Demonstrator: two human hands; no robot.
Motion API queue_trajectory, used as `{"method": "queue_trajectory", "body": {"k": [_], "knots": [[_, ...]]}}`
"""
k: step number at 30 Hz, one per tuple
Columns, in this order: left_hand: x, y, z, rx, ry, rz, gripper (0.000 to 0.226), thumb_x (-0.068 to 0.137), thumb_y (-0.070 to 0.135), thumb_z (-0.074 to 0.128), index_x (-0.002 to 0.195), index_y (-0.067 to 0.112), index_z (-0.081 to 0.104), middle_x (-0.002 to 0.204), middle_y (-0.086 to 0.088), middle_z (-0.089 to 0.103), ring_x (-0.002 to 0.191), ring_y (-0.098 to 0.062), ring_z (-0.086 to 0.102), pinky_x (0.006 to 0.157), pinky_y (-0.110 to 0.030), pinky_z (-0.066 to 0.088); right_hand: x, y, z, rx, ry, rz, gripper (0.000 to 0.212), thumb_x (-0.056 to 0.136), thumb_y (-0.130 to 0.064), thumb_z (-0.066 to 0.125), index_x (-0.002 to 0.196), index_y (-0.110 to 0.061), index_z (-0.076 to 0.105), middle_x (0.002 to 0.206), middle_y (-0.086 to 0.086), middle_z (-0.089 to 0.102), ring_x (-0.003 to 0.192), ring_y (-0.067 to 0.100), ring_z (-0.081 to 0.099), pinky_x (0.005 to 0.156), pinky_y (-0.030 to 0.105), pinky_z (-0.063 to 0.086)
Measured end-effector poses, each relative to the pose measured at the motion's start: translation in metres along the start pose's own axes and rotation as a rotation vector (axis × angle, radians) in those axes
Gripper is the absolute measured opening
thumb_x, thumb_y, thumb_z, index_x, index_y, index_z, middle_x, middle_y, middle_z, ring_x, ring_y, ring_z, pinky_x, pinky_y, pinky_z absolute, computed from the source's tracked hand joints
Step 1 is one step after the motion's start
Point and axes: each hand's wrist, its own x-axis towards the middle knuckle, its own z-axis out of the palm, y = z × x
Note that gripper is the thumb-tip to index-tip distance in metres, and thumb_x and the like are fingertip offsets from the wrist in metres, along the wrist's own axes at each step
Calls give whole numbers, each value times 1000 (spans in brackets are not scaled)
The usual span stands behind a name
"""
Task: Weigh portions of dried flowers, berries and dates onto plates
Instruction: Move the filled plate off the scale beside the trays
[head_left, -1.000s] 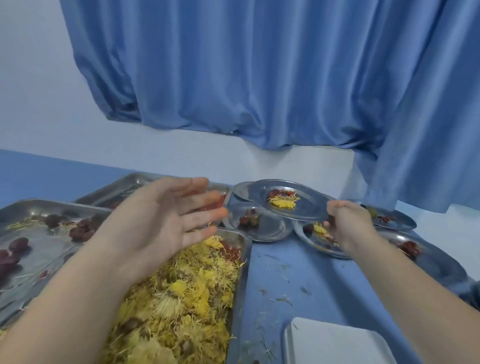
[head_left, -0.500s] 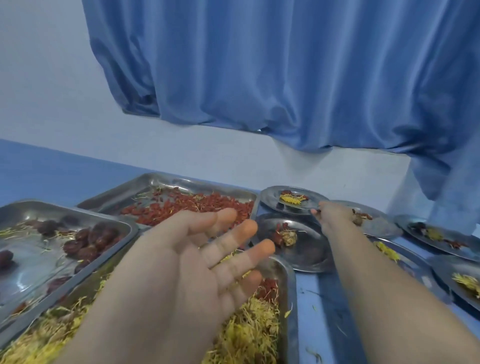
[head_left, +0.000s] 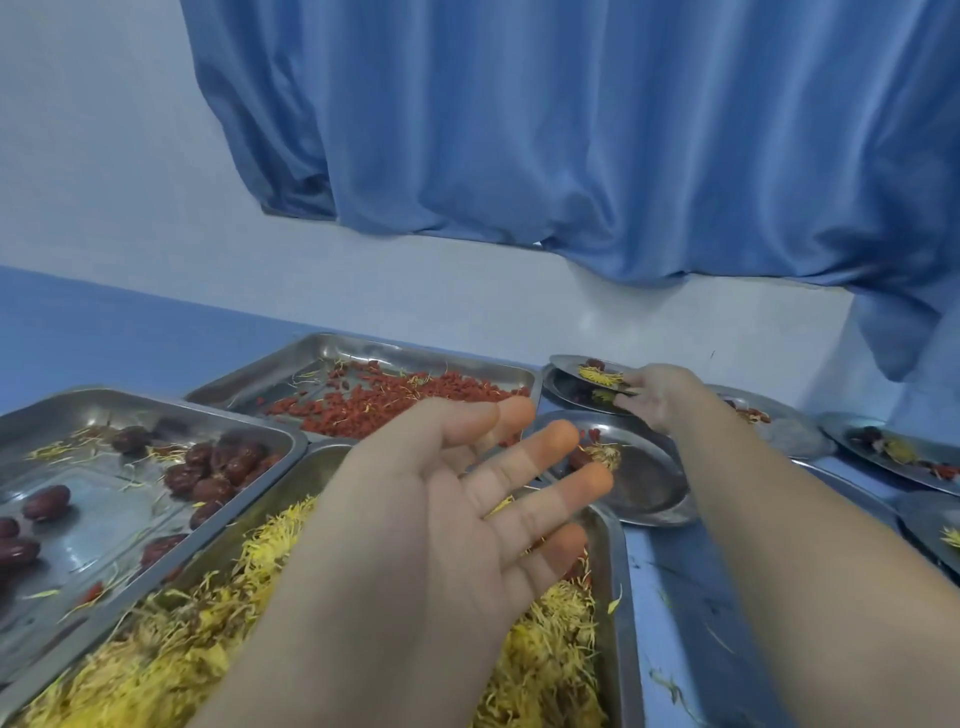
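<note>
Your left grip (head_left: 441, 509) hovers palm up over the tray (head_left: 613, 571) of yellow dried flowers (head_left: 156, 660), fingers straight and spread, holding nothing. Your right grip (head_left: 657, 397) reaches to the far side of the bench (head_left: 670, 597). Its thumb and fingers pinch the near rim of the top plate (head_left: 582, 366), which carries a small portion of flowers and something dark red. That plate sits on a second plate (head_left: 563, 387) beneath it. A nearer plate (head_left: 644, 483) lies between the two arms, holding its own small portion. The red berries (head_left: 395, 405) fill the far tray, and the dates (head_left: 218, 467) sit in the tray at left. The step looks like setting a finished portion onto the stack. Lower the plate flat and let go only once it rests squarely, because a tilt would likely spill the light petals. Keep the right forearm high over the nearer plate. Compared with half a second ago, the right grip pinches the same far plate and the left grip stays open. The view has shifted, so both hands appear larger and the plates at right sit nearer the frame edge.
</note>
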Motion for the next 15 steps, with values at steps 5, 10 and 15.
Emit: {"method": "queue_trajectory", "body": {"k": [5,10,15], "knots": [[-3,-2,3,60,-33,8,50,46,26,62,94,14,67,86,-9,77,77,-31,75,66,-37,49,-46,-15,-15,-9,-85,71,3,94,2,50,96,5,52,123,22,54,108,31,59,74,31,58],[-11,-11,8,110,-78,7,38,63,24,62,99,12,67,88,-9,76,78,-29,75,62,-35,52,-120,-36,-42,-45,-224,46,16,91,-1,56,105,6,58,103,20,65,79,24,67,62,29,60],[-30,-36,33,250,-167,-81,24,82,24,60,100,11,69,86,-9,73,69,-24,69,63,-33,46,-228,-59,-87,-126,-282,-59,11,88,-8,62,81,-3,70,71,9,70,64,20,67,58,28,56]]}}
